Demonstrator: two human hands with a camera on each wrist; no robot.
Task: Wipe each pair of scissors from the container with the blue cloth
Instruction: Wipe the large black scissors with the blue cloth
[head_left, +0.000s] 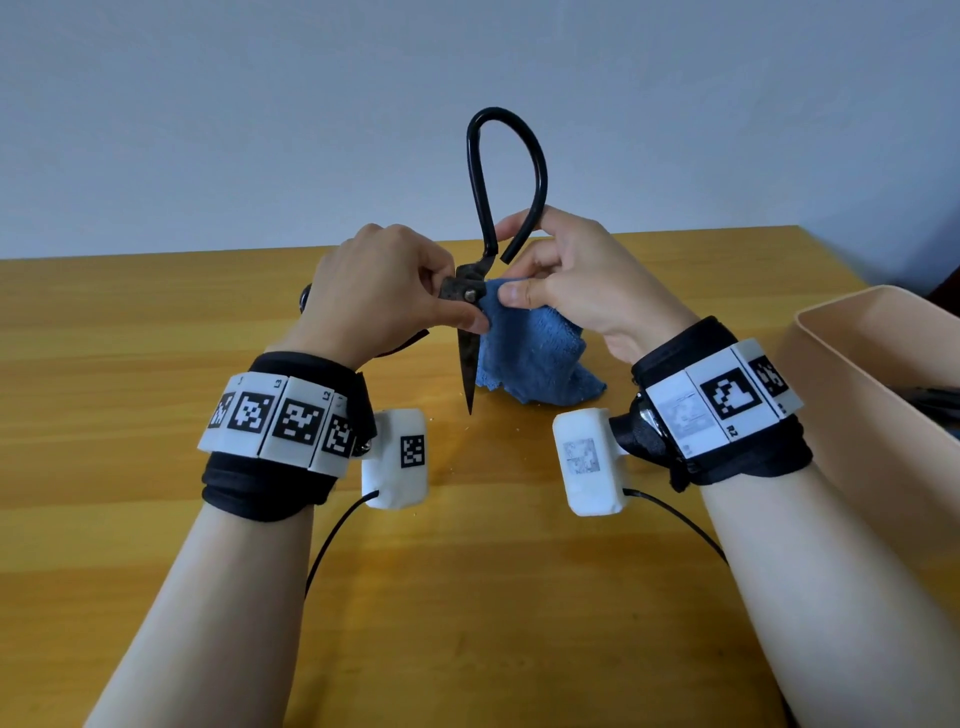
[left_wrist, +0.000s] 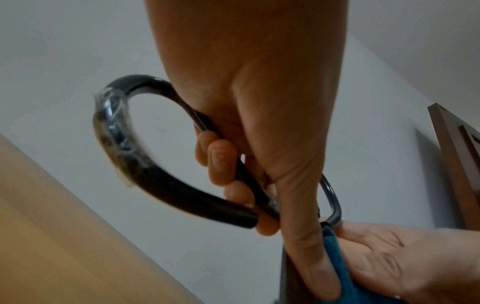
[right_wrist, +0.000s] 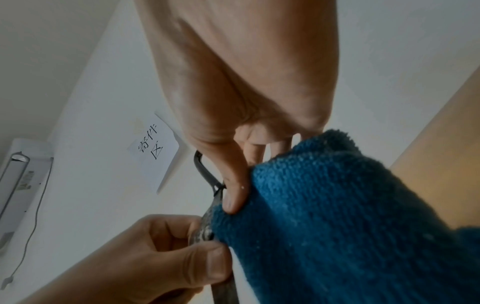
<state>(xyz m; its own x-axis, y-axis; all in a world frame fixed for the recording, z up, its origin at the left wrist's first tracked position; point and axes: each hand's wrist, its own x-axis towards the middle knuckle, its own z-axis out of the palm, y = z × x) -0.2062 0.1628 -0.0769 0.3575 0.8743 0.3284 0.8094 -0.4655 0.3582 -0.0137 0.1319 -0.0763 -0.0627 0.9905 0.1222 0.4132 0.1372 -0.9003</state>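
A pair of old dark scissors with big black loop handles stands upright above the wooden table, tip down. My left hand grips it at the pivot, fingers curled round one handle loop. My right hand pinches the blue cloth and presses it against the pivot, with its upper fingers touching the other loop. The right thumb pushes the cloth onto the metal. The cloth's lower end rests on the table.
A beige container stands at the right table edge, with something dark inside it. Small crumbs lie on the table under the scissors' tip. The table's far edge meets a pale wall. A paper sign hangs on the wall.
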